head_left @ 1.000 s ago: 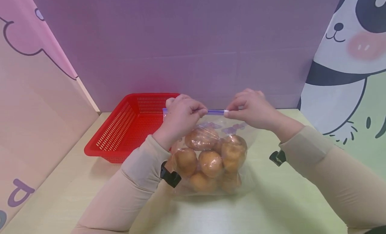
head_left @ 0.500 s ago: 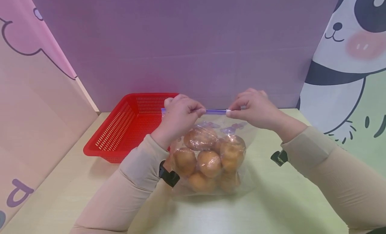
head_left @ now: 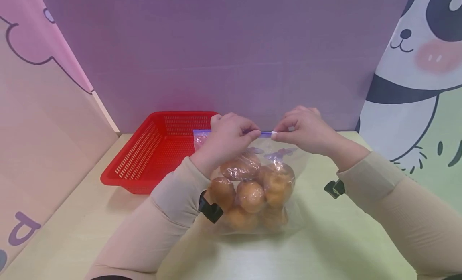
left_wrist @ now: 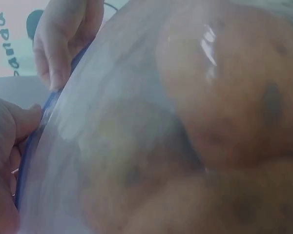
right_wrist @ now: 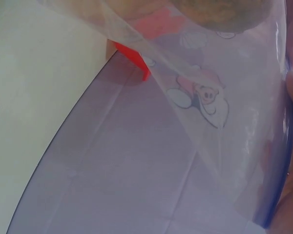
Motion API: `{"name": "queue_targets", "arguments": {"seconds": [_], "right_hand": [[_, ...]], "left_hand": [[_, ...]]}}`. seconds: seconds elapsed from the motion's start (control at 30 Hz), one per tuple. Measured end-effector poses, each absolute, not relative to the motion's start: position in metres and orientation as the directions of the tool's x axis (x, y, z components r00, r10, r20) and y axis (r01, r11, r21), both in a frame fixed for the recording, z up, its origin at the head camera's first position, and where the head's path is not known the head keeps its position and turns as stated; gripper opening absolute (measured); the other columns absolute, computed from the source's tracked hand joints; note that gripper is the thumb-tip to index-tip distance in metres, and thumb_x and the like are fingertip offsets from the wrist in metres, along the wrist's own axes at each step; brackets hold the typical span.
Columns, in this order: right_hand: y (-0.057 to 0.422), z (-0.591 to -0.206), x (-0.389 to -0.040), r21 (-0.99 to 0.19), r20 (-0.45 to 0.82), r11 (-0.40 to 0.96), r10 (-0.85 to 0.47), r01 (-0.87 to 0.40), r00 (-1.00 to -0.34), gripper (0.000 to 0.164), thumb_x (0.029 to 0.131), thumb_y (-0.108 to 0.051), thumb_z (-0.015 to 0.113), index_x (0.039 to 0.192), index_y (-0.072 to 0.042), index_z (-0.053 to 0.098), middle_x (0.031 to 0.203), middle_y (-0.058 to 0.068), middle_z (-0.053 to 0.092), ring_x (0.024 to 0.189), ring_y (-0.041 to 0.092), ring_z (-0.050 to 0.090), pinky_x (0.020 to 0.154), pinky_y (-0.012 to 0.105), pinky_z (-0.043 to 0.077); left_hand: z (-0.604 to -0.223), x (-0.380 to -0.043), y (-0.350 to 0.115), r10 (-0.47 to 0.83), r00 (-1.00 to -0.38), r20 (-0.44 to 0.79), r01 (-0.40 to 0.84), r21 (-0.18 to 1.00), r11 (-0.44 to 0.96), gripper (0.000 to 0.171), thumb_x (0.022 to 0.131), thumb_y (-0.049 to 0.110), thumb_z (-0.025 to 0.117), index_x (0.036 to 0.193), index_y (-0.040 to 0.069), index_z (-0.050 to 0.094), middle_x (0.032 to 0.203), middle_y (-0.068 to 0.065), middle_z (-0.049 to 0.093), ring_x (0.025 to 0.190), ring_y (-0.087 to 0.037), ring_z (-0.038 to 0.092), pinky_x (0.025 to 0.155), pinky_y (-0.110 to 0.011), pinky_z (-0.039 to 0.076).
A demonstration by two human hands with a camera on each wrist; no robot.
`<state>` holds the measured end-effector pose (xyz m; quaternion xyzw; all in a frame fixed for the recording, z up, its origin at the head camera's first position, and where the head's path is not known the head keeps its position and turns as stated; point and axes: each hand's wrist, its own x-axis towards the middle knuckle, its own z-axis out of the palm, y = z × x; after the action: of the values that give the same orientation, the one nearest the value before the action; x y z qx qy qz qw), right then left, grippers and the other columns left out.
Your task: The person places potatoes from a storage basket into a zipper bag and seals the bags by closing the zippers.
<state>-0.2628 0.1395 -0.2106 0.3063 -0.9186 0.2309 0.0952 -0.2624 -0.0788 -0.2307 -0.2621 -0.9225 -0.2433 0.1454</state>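
A clear zip bag (head_left: 299,216) with printed cartoon figures and a blue-purple zip strip (head_left: 266,134) stands on the table, holding several round brown potatoes (head_left: 251,196). Along its top edge, my left hand (head_left: 231,133) pinches the strip near the middle between thumb and fingers. A short way to the right, my right hand (head_left: 303,129) pinches the strip too, with a small white spot at its fingertips that I cannot make out. Close up in the left wrist view, spotted potatoes (left_wrist: 224,92) press against the plastic. The right wrist view has the bag's corner (right_wrist: 249,195) beside the fingers.
Behind and left of the bag sits a red plastic basket (head_left: 133,163) with slotted sides, partly hidden by the left arm. A purple panel (head_left: 231,51) rises at the table's back edge. Printed panels stand on both sides, a panda (head_left: 400,123) on the right one.
My left hand has slid right along the zip strip, nearer the right hand, baring more strip at the left. My right hand shifted slightly right, then held its place. The bag stays put.
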Motion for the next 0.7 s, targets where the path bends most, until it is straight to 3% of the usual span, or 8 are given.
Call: {"name": "queue_targets", "arguments": {"seconds": [0.17, 0.43, 0.7], "right_hand": [[0.140, -0.210, -0.262, -0.374, 0.314, 0.704, -0.517, -0.604, -0.797, 0.011, 0.089, -0.026, 0.070, 0.089, -0.018, 0.077, 0.083, -0.007, 0.065, 0.100, 0.017, 0.046, 0.097, 0.053, 0.017], [0.139, -0.211, -0.262, -0.365, 0.309, 0.713, -0.514, -0.598, -0.801, 0.012, 0.088, -0.027, 0.070, 0.088, -0.017, 0.077, 0.086, -0.007, 0.067, 0.100, 0.018, 0.047, 0.095, 0.052, 0.020], [0.137, -0.213, -0.263, -0.343, 0.309, 0.727, -0.511, -0.595, -0.802, 0.013, 0.087, -0.030, 0.072, 0.090, -0.019, 0.077, 0.086, -0.007, 0.066, 0.100, 0.018, 0.047, 0.093, 0.050, 0.022]], "left_hand": [[-0.228, -0.261, -0.066, 0.448, -0.791, 0.417, 0.591, 0.331, 0.735, 0.015, 0.091, 0.033, 0.066, 0.097, 0.024, 0.076, 0.075, 0.018, 0.063, 0.097, -0.009, 0.047, 0.091, -0.044, 0.022], [-0.226, -0.261, -0.061, 0.455, -0.792, 0.407, 0.581, 0.270, 0.768, 0.010, 0.091, 0.031, 0.067, 0.093, 0.024, 0.075, 0.081, 0.016, 0.065, 0.100, -0.009, 0.049, 0.091, -0.043, 0.023], [-0.230, -0.260, -0.060, 0.425, -0.787, 0.447, 0.577, 0.289, 0.764, 0.010, 0.090, 0.029, 0.068, 0.092, 0.023, 0.075, 0.075, 0.017, 0.061, 0.096, -0.011, 0.048, 0.090, -0.043, 0.023]]}}
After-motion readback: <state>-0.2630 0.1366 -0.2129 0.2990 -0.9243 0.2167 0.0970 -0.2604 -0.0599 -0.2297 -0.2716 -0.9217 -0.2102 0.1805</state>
